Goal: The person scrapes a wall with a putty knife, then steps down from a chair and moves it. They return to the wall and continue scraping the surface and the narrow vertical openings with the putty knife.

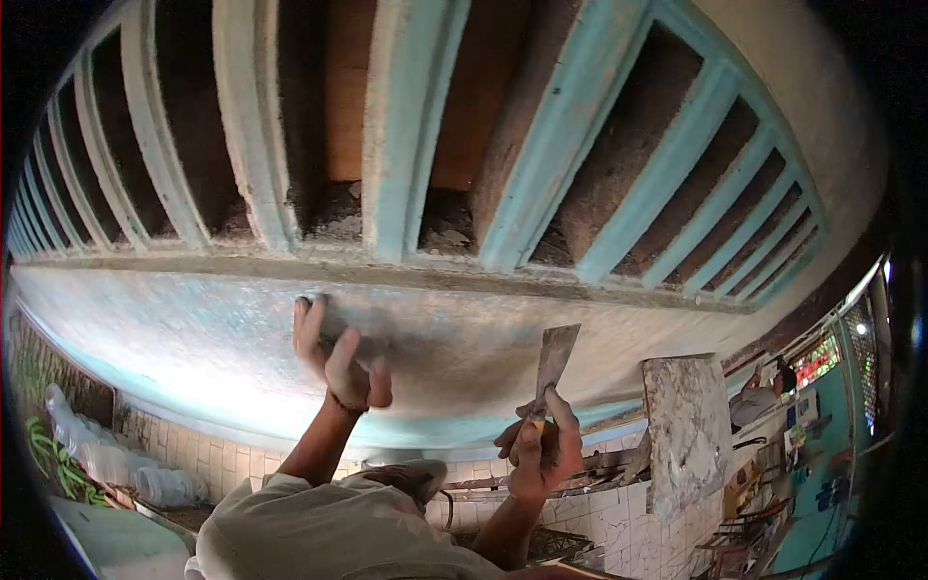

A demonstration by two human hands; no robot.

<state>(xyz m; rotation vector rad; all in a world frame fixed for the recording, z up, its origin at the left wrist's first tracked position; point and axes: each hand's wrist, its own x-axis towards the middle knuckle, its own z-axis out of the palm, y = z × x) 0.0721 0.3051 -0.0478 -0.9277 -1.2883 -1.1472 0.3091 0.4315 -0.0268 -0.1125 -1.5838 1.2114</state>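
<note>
My right hand (548,448) grips the handle of a putty knife (554,360), its flat metal blade pointing up, just in front of the wall. To the left, my left hand (340,365) is raised with fingers apart at the worn wall (464,333), fingertips right by its surface. A dark patch shows beside those fingers, blurred and partly in shadow. The wall has patches of faded blue and bare plaster. Above it runs a row of light blue slats (416,126) with peeling paint and dark gaps between them.
A paint-splattered board (684,435) stands right of my right hand. Clear plastic containers (121,459) lie at lower left beside green plants (53,464). Another person (756,398) is at the far right, near a cluttered turquoise surface. Pale tiles (619,517) cover the floor.
</note>
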